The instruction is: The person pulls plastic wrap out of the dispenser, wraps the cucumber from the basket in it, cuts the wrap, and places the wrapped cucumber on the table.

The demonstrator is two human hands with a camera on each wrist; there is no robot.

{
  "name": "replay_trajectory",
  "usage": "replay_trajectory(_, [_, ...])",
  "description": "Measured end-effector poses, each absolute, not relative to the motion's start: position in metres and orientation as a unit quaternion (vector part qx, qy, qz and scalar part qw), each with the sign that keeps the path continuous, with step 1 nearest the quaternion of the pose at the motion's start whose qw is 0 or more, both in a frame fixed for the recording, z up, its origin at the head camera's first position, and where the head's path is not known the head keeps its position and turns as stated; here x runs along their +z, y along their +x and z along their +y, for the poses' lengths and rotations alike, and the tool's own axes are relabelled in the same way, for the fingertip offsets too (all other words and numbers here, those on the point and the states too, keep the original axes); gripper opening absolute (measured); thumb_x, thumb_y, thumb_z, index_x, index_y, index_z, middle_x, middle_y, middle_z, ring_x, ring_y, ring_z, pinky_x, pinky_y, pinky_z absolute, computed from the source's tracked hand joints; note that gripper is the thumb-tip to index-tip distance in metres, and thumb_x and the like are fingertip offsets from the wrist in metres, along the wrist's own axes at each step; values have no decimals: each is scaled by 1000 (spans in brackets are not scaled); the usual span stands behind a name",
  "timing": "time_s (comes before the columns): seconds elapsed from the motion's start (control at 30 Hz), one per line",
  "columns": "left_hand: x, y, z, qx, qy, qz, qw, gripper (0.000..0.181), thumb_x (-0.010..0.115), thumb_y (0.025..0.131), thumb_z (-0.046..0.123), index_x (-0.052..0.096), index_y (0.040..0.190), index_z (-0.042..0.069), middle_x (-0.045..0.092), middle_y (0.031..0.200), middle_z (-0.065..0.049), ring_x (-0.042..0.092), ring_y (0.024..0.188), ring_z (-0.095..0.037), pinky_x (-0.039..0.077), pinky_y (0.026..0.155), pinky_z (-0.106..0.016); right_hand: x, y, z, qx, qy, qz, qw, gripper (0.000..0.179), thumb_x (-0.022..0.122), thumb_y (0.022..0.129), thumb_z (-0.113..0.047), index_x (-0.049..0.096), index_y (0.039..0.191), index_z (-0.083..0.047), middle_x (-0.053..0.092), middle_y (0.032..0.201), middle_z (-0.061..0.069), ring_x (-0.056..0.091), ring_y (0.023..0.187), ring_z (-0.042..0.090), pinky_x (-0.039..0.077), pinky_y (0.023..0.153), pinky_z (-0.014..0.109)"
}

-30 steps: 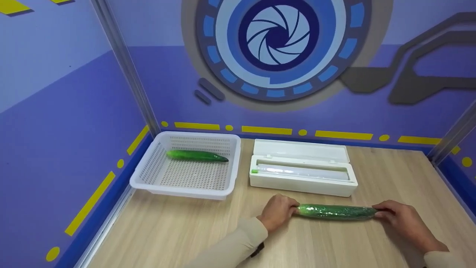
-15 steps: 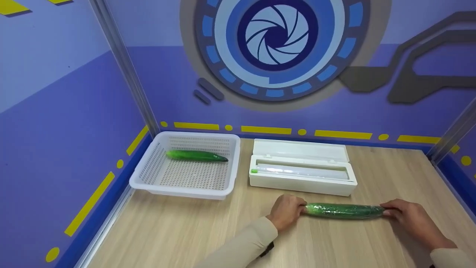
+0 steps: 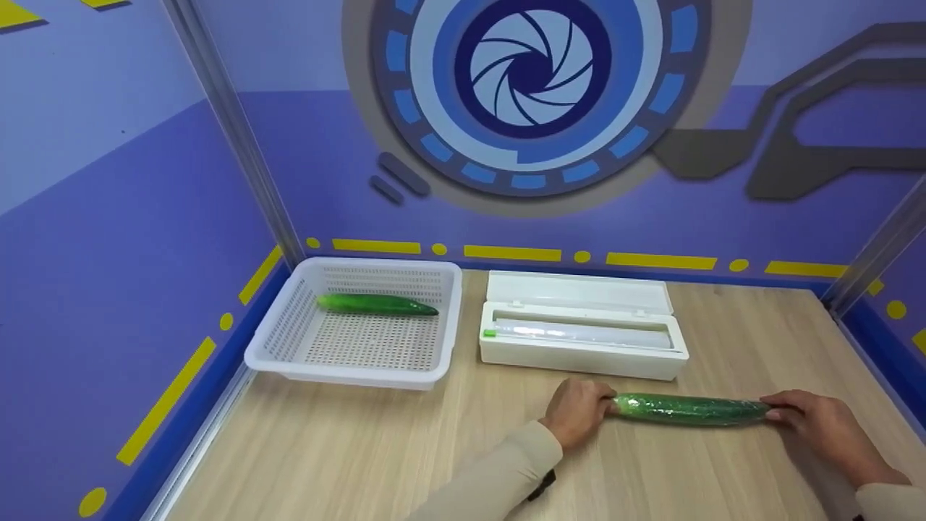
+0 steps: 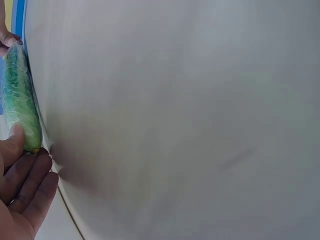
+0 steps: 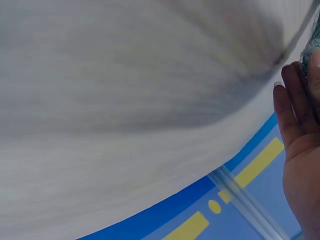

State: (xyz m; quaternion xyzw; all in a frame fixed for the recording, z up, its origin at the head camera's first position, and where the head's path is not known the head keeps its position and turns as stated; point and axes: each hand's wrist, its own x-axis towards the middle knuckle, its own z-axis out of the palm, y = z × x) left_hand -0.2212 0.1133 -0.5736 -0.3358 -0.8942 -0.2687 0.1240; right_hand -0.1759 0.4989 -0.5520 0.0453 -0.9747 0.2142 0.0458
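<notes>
A cucumber in clear plastic film [image 3: 691,409] lies level between my two hands at the front right of the table. My left hand [image 3: 577,414] pinches its pale end, the thumb pressing on the film in the left wrist view. At the dark end my right hand [image 3: 828,428] pinches the tip between thumb and fingers. Film creases show along the cucumber [image 4: 21,92] in the left wrist view. Only a bit of the cucumber [image 5: 311,52] enters the right wrist view, at the edge beside the right hand [image 5: 300,125].
Behind the hands stands a white cling film box [image 3: 579,362], lid raised, with a film roll [image 3: 579,333] and a green slider [image 3: 490,333]. To its left, a white perforated basket [image 3: 354,376] holds another cucumber [image 3: 377,305]. Printed walls border the wooden table [image 3: 347,456].
Both hands and the wrapped cucumber have shifted to the right along the table, keeping their grip on both ends. The basket and box stay put, apart from a slight shift of the view.
</notes>
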Motion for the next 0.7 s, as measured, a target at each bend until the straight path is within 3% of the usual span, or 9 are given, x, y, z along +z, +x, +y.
replay_trajectory(0.17, [-573,-223,124,-261,-347,-889,146,3,84,92,20,85,94,19,77,87,15,60,72,11,46,66,-8,-551,-177,507,220,14,-975,22,17,72,98,1,76,113,7,73,114,28,65,111,54,48,92,71])
replay_trajectory(0.4, [-577,-223,137,-258,-344,-887,171,4,84,91,25,86,94,22,76,84,16,63,73,9,47,67,-8,-551,-174,515,216,-14,-976,12,19,69,99,3,75,116,9,70,118,32,60,117,58,45,94,73])
replay_trajectory(0.7, [-575,-221,154,-252,-325,-899,148,4,84,93,23,86,97,23,76,89,19,61,78,13,46,69,-8,-551,-173,525,213,-51,-976,2,21,66,100,3,72,119,10,67,121,36,58,117,60,43,93,76])
